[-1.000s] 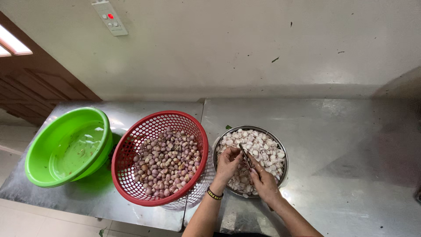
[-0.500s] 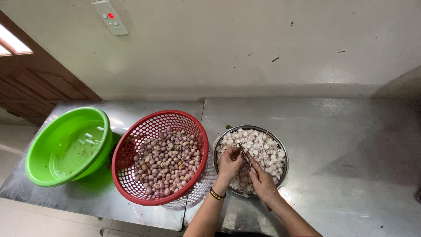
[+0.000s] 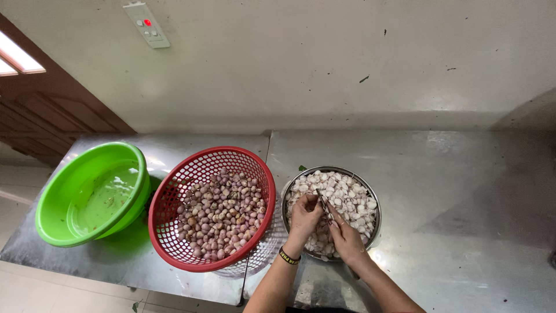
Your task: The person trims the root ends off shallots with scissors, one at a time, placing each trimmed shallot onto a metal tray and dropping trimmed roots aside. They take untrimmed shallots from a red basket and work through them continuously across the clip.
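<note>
The single head-worn camera is looking steeply down from above onto the steel worktop [image 3: 440,191], facing the wall [image 3: 301,64], at moderate distance.

One green basin [image 3: 92,194], one red basket [image 3: 211,208], one metal bowl [image 3: 370,200], two hands, one knife [image 3: 322,201].

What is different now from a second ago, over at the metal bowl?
Very little. The right hand has slid slightly toward the person, and the small knife it holds still meets the left hand above the metal bowl. Nothing was picked up or put down. The red basket and green basin have not moved.
</note>
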`<state>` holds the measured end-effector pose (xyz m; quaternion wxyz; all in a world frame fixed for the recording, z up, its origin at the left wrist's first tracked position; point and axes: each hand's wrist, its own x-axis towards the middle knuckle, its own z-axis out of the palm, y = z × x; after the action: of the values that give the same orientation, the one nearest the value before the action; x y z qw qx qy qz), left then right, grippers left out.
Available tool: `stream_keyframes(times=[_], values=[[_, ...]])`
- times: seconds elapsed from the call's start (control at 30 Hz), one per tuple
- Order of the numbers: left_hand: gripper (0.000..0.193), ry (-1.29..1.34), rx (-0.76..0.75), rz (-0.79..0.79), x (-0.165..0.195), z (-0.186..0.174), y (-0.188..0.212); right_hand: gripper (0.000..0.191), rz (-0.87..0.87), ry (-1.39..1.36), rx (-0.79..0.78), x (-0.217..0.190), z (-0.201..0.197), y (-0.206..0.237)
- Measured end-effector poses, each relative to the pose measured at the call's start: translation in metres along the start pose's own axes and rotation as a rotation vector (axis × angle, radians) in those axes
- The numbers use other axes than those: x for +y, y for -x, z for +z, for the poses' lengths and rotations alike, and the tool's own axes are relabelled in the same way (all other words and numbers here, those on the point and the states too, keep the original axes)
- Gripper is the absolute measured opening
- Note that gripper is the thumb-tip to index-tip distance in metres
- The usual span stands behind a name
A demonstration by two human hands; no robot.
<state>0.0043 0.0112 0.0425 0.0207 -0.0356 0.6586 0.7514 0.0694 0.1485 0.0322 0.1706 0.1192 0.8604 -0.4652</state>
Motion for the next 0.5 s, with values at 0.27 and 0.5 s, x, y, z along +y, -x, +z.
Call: stream_keyframes(times=[0.27,0.5], values=[[0.017,0.004,0.003,-0.020,0.003,0.004,0.003,0.057,-0.074,-0.114,0.039,-0.013,-0.009,0.005],[0.018,-0.084,0.012,0.057,0.001,0.004,-0.001,0.060,-0.078,-0.036,0.039,-0.011,-0.006,0.007]])
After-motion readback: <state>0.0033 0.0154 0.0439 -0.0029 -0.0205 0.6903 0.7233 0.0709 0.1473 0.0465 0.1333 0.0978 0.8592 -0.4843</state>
